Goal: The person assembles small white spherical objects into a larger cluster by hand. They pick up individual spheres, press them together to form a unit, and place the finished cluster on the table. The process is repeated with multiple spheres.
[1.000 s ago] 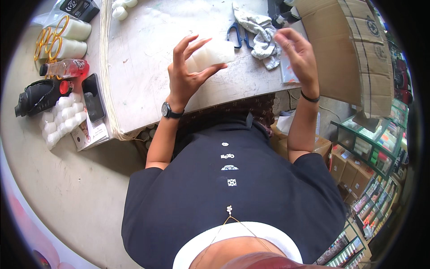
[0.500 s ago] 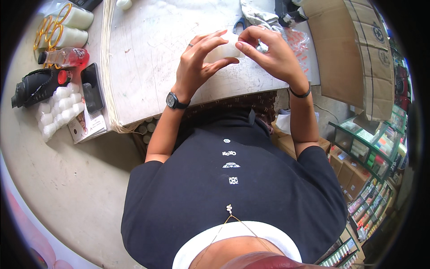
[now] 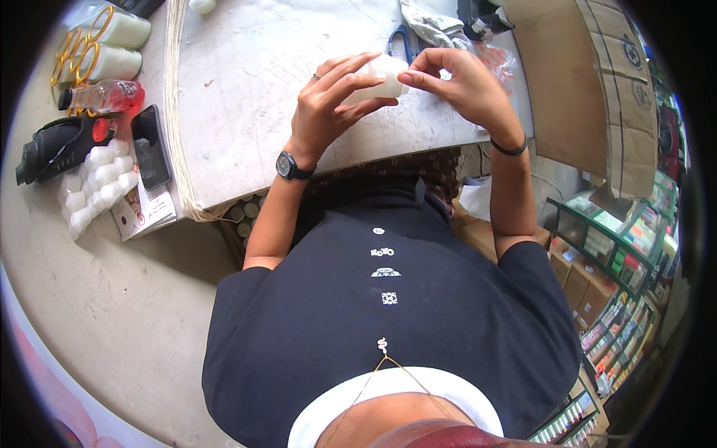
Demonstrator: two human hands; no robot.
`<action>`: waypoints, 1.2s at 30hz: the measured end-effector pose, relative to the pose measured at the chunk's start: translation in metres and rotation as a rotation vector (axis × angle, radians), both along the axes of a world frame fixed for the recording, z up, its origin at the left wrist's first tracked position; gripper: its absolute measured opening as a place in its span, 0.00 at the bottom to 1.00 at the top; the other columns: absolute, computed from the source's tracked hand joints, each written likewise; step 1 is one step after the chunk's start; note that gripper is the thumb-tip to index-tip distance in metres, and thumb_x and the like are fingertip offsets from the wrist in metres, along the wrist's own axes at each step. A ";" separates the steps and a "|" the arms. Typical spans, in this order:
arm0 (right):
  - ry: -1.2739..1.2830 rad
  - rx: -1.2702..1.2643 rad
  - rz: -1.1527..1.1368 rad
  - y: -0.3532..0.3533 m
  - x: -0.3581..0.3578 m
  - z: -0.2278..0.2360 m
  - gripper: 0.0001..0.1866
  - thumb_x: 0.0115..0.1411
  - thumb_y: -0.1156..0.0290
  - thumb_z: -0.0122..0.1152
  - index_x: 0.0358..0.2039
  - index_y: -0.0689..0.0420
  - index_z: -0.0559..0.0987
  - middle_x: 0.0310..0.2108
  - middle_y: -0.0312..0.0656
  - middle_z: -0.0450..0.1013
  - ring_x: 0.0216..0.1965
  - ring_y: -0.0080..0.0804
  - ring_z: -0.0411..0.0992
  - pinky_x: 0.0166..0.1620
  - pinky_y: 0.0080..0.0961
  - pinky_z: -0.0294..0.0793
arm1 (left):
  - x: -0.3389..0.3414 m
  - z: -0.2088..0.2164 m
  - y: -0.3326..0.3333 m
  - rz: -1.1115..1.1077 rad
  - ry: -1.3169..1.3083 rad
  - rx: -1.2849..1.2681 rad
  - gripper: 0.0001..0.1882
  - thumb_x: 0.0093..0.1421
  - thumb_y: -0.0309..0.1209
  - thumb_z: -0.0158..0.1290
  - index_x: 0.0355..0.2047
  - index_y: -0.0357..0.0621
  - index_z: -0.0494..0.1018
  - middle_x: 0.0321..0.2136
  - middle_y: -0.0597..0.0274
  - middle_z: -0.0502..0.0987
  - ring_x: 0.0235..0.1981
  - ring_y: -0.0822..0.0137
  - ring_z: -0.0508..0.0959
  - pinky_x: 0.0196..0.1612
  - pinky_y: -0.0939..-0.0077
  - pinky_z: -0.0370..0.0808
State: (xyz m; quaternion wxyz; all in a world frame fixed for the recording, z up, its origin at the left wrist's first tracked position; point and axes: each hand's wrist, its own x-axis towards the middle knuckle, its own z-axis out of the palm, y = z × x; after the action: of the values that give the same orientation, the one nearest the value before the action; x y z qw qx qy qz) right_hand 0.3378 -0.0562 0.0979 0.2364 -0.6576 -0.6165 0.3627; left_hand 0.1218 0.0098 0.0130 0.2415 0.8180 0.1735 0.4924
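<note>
Head view: left hand (image 3: 328,97) over scuffed tabletop (image 3: 239,112), cardboard box (image 3: 560,89) alongside

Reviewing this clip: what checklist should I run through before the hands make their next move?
1. White piece held by the left hand: ok.
2. Right hand brought to the piece's end: ok.
3. Something gripped between the right hand's fingertips: cannot tell, too small.
4. Blue-handled scissors out of both hands: ok.
5. Phone away from both hands: ok.
</note>
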 end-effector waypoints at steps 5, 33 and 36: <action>-0.007 -0.086 -0.050 0.001 0.010 -0.021 0.30 0.54 0.43 0.72 0.33 0.63 0.82 0.21 0.36 0.75 0.23 0.21 0.70 0.31 0.21 0.71 | 0.001 -0.001 -0.003 -0.004 -0.003 0.024 0.22 0.42 0.34 0.75 0.39 0.49 0.80 0.48 0.57 0.82 0.48 0.58 0.82 0.48 0.68 0.81; 0.452 0.157 -0.173 -0.008 -0.050 -0.003 0.60 0.54 0.19 0.10 0.73 0.54 0.51 0.54 0.43 0.71 0.39 0.22 0.65 0.39 0.17 0.61 | -0.016 0.019 0.009 -0.080 0.059 -0.076 0.26 0.49 0.37 0.69 0.51 0.66 0.80 0.54 0.55 0.63 0.52 0.57 0.77 0.50 0.58 0.85; 0.312 0.194 -0.190 -0.007 -0.024 -0.007 0.53 0.62 0.24 0.17 0.68 0.55 0.65 0.52 0.42 0.75 0.43 0.23 0.71 0.41 0.17 0.64 | -0.016 0.015 0.005 -0.010 0.064 -0.006 0.25 0.48 0.31 0.70 0.49 0.63 0.81 0.55 0.56 0.62 0.51 0.57 0.76 0.48 0.62 0.85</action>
State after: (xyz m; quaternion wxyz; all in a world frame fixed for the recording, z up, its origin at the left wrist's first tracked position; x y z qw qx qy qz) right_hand 0.3142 -0.0635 0.0906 0.4245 -0.6229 -0.5395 0.3751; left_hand 0.1054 0.0149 0.0280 0.2407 0.8335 0.1784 0.4642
